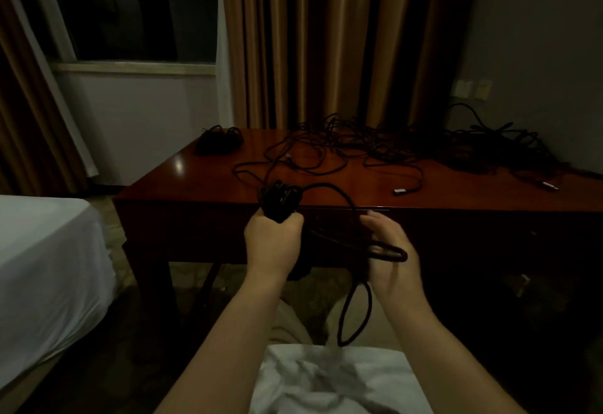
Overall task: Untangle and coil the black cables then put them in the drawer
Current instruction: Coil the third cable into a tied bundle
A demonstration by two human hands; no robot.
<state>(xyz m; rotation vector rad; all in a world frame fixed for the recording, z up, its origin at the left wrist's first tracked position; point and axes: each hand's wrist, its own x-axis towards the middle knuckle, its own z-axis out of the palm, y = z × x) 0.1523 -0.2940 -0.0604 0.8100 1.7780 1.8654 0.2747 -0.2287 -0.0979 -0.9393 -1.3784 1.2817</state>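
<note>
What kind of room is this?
Probably a hotel bedroom: a bed with a white sheet, a polished wooden desk and long brown curtains beside a window.

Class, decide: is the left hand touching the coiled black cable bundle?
Touching. The head view shows the left hand with fingers curled round the coiled black cable bundle.

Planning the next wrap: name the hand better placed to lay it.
Right hand: it is open with the loose cable loop draped over it, while the left hand has its grip on the cable coil.
</note>
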